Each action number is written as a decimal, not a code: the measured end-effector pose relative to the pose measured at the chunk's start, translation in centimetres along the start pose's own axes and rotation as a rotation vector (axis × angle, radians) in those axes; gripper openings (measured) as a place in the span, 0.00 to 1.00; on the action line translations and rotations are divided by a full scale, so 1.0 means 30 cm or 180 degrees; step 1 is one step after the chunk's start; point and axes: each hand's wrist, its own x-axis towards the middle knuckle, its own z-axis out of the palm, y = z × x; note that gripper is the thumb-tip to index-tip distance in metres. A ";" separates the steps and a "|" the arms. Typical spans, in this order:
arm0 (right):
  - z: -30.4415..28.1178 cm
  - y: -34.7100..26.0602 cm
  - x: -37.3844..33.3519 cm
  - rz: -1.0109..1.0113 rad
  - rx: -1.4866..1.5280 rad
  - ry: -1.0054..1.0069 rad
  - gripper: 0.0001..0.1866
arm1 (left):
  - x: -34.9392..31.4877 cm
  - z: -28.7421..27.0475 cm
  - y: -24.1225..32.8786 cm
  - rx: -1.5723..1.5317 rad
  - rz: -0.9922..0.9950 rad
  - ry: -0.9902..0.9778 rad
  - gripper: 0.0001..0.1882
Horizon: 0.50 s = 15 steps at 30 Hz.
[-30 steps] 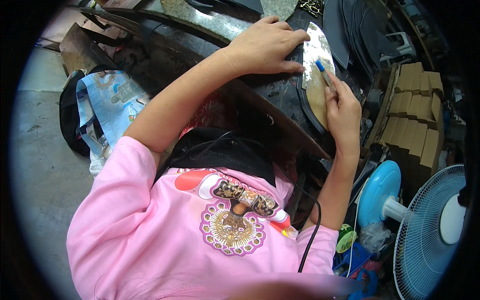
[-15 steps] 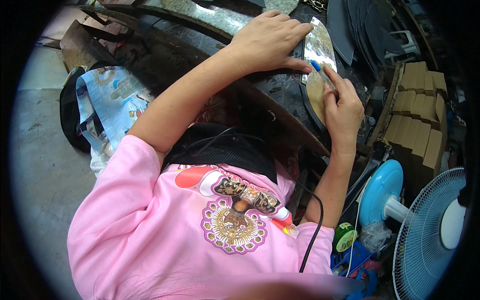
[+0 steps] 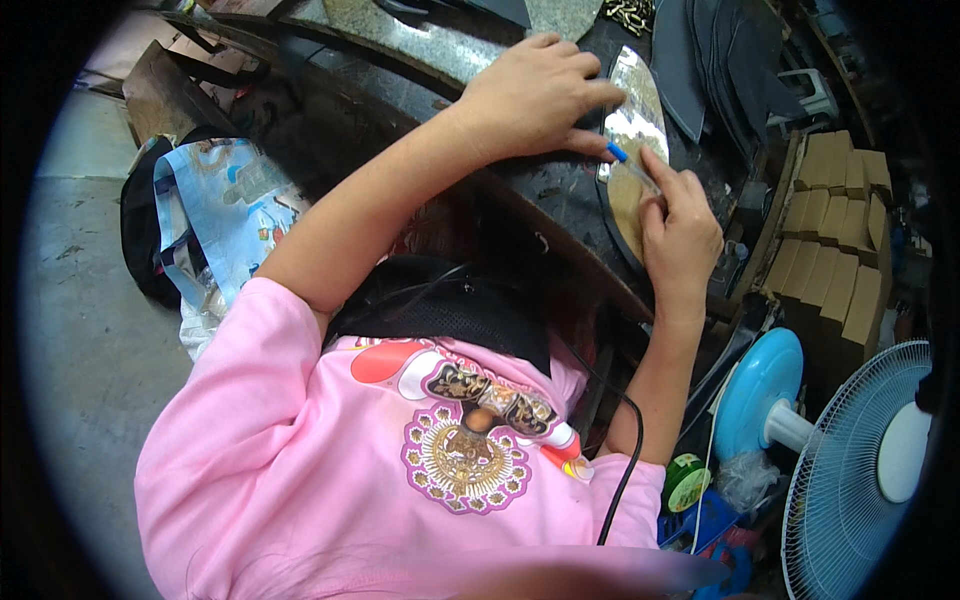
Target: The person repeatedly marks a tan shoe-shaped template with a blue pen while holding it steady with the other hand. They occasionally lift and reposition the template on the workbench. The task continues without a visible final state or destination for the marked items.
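Observation:
A shiny, sole-shaped plate [image 3: 636, 110], silvery at its far end and tan toward me, lies on a dark work table [image 3: 555, 190]. A dark rim shows along its left edge, perhaps a piece beneath it. My right hand [image 3: 684, 228] grips a clear pen [image 3: 618, 153] with a blue end, held over the plate's middle. At the plate's left edge is my left hand [image 3: 535, 95], fingers stretched and thumb apart. Its thumb tip comes close to the pen's blue end; whether they touch, I cannot tell.
Dark sole-shaped sheets [image 3: 715, 70] stand stacked beyond the plate. A gold-coloured chain [image 3: 628, 12] lies at the far edge. Small cardboard boxes [image 3: 835, 230] are piled at the right, above a white fan [image 3: 865, 480]. A blue patterned bag [image 3: 225, 195] sits at the left.
My left hand and the plate sit slightly nearer to me. The pen's blue end has shifted left and nearer, toward the left thumb. My right hand keeps its grip on the pen.

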 end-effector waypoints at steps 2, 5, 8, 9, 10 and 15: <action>-0.001 -0.001 0.001 0.0003 0.0008 -0.0016 0.23 | 0.000 -0.015 0.007 -0.0058 -0.0123 -0.0360 0.27; -0.001 0.000 0.002 -0.0014 0.0035 -0.0020 0.23 | 0.004 -0.031 0.017 0.0077 -0.0130 -0.0389 0.28; -0.002 0.004 0.004 -0.0052 0.0012 -0.0021 0.23 | 0.007 -0.033 0.024 0.0030 -0.0237 -0.0563 0.29; -0.002 0.005 0.004 -0.0062 0.0018 -0.0017 0.23 | 0.007 -0.034 0.024 0.0065 -0.0207 -0.0490 0.30; -0.002 0.007 0.005 -0.0067 0.0033 -0.0019 0.23 | 0.007 -0.033 0.024 0.0096 -0.0176 -0.0417 0.30; -0.004 0.010 0.006 0.0017 0.0149 -0.0111 0.22 | 0.006 -0.027 0.022 -0.0033 -0.0184 -0.0654 0.33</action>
